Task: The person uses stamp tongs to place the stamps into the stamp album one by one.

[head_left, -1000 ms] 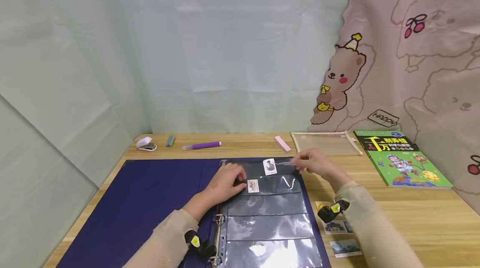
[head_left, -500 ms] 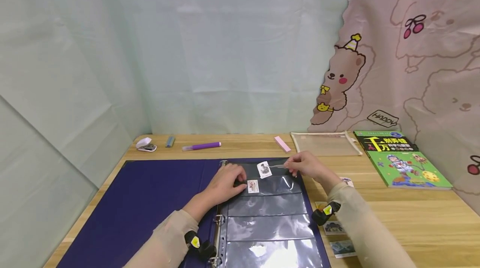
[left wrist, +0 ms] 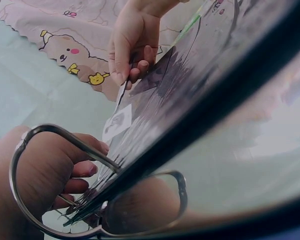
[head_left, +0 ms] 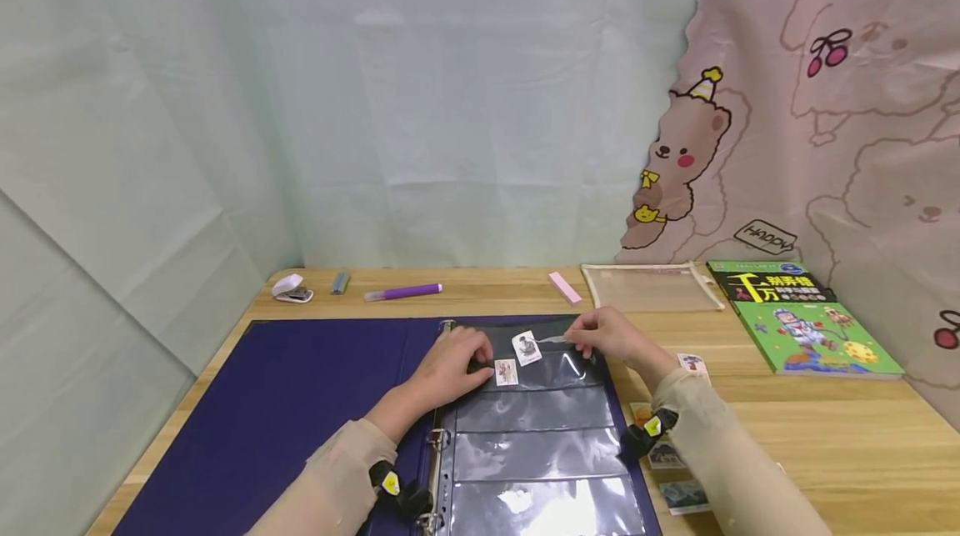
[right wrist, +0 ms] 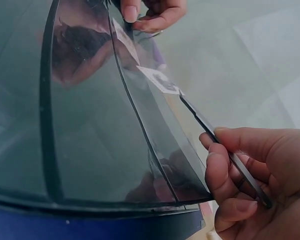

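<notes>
My right hand [head_left: 611,334] pinches slim tweezers [right wrist: 215,135], whose tips grip a corner of a small white stamp [head_left: 527,348] with a dark figure printed on it. The stamp is tilted over the upper pocket strips of a black pocket page [head_left: 534,409]. Another stamp, reddish [head_left: 506,372], sits upright in the second pocket, just left of and below it. With thumb and fingers, my left hand [head_left: 453,361] pinches the page's pocket edge beside the reddish stamp. The page hangs on the metal rings [left wrist: 30,145] of an open dark blue binder [head_left: 315,403].
Several more stamps or cards [head_left: 684,496] lie right of the binder, partly under the right sleeve. Along the back are a mini stapler [head_left: 292,289], a purple marker [head_left: 405,293], a pink strip [head_left: 565,288], a zip pouch [head_left: 651,286] and a green book [head_left: 813,328].
My right hand has moved left and slightly down, carrying the white stamp toward the reddish one; the stamp has tilted. My left hand has stayed in place.
</notes>
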The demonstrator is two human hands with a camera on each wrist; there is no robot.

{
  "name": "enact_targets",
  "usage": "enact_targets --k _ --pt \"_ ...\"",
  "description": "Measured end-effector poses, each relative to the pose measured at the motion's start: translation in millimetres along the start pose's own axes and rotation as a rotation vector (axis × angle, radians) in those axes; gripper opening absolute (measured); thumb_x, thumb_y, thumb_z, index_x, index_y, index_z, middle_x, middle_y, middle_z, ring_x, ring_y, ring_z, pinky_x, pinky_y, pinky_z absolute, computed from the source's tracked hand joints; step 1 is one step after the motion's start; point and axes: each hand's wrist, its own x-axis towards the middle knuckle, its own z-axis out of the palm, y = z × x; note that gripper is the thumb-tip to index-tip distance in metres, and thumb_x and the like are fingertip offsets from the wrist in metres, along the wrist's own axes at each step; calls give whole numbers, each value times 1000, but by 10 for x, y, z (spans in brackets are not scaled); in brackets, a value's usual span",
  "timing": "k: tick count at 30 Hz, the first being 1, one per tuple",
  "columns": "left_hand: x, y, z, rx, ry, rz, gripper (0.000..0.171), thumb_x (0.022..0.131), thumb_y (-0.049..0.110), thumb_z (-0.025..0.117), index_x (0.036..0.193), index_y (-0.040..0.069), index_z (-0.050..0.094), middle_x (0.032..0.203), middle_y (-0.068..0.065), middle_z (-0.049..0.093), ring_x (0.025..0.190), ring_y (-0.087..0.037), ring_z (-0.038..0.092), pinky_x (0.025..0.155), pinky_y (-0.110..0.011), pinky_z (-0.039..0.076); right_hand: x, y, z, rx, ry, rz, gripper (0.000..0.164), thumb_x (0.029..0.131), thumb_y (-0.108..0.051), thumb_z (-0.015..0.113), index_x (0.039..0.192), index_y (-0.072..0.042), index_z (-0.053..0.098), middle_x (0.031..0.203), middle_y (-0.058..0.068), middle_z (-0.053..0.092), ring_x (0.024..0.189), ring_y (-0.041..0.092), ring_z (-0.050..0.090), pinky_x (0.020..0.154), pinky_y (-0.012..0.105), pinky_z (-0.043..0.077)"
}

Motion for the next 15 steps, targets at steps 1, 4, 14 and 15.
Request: enact_targets --k 1,4,14,15 --pt "-1 0 -2 1 2 1 18 73 23 72 79 19 55 73 9 51 74 -7 44 73 -29 35 -1 -4 -2 -4 -4 -6 17 83 -9 60 83 7 65 63 0 57 52 10 52 51 26 46" --pt "-1 -4 0 1 -1 0 18 73 24 71 79 19 55 74 9 52 74 -7 44 73 -28 35 -9 -17 -9 -9 -17 -19 18 82 -9 60 81 9 64 61 1 55 51 9 50 50 27 45" --pt "-1 -15 7 0 -7 -2 18 74 23 71 79 19 54 74 9 52 74 -6 44 73 -27 35 -37 -64 -75 -56 -78 -37 17 80 -7 60 77 10 63 57 0 52 48 9 48 48 26 45" --pt "0 -13 5 0 -8 -4 18 74 23 71 79 19 54 74 9 51 74 -6 44 73 -28 35 -36 -62 -83 -63 -84 -38 16 80 -6 60 76 10 62 57 0 52 48 10 48 48 26 45"
